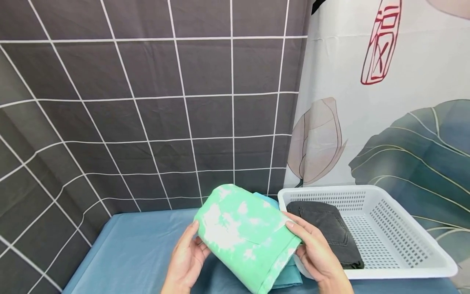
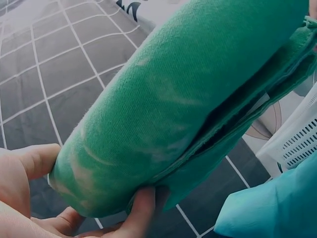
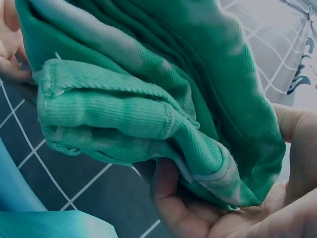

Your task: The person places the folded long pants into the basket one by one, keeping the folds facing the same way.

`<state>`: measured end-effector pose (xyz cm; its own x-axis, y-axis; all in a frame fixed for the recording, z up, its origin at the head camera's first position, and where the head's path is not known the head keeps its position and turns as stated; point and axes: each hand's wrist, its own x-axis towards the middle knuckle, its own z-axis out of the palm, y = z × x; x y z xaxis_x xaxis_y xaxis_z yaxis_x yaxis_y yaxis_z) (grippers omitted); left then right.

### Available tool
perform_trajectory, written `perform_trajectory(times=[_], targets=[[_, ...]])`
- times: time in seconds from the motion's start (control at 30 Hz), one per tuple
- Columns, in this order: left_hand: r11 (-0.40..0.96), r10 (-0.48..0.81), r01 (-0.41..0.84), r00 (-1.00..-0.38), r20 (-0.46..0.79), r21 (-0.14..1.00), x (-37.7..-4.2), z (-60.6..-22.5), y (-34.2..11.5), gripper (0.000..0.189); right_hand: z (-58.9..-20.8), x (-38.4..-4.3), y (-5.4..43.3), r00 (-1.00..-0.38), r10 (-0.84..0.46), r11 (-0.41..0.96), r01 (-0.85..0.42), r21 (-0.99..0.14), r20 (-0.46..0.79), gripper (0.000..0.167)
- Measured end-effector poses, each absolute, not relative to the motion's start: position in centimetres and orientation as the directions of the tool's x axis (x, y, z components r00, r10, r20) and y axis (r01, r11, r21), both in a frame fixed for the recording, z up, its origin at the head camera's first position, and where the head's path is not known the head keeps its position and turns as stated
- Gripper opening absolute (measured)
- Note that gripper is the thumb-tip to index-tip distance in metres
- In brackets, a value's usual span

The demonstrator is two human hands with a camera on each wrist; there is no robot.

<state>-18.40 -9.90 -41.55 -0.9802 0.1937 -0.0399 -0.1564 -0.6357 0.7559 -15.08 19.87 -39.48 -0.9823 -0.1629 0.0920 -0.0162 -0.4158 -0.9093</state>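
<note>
A thick, folded green and white tie-dye garment (image 1: 244, 232) of twill cloth is held up between both hands over the table. My left hand (image 1: 188, 255) grips its left edge, thumb on the near face and fingers behind. At the opposite edge my right hand (image 1: 317, 249) pinches it, thumb on top and fingers beneath. The left wrist view shows the smooth rounded fold (image 2: 143, 109); stacked layers and stitched hems (image 3: 119, 114) face the right wrist camera. Partly hidden below the garment lies a turquoise cloth (image 1: 288, 277).
A white perforated plastic basket (image 1: 398, 273) stands at the right, with folded dark jeans (image 1: 327, 228) along its left side. Blue cloth covers the table (image 1: 143, 249). Behind hang a dark grid-patterned curtain (image 1: 205, 118) and a white leaf-printed curtain (image 1: 341, 53).
</note>
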Motion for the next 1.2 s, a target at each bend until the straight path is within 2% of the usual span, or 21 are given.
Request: perform_trajectory(times=[0.17, 0.43, 0.73, 1.0, 1.2], targets=[[-0.641, 0.21, -0.153, -0.978, -0.02, 0.752, -18.4, -41.5, -9.5, 0.02, -39.7, -15.2, 20.4, -0.981, -0.161, -0.419, -0.034, -0.907, 0.111, 0.028], [-0.615, 0.216, -0.133, -0.976, 0.003, 0.778, -18.6, -41.1, -9.0, 0.014, -40.0, -15.5, 20.4, -0.996, -0.014, -0.388, -0.074, -0.919, 0.086, 0.031], [-0.558, 0.178, -0.091, -0.984, 0.012, 0.825, -19.3, -40.0, -8.0, 0.011, -39.9, -15.7, 20.6, -0.996, 0.081, -0.358, -0.071, -0.931, 0.045, 0.031], [-0.521, 0.141, -0.053, -0.99, 0.025, 0.852, -20.3, -38.9, -6.8, 0.01, -39.7, -15.7, 21.0, -0.993, 0.119, -0.339, -0.047, -0.94, 0.007, 0.039], [-0.516, 0.136, -0.052, -0.99, 0.022, 0.855, -20.7, -38.6, -6.1, 0.015, -39.5, -15.8, 21.5, -0.992, 0.122, -0.259, -0.046, -0.965, 0.014, 0.049]])
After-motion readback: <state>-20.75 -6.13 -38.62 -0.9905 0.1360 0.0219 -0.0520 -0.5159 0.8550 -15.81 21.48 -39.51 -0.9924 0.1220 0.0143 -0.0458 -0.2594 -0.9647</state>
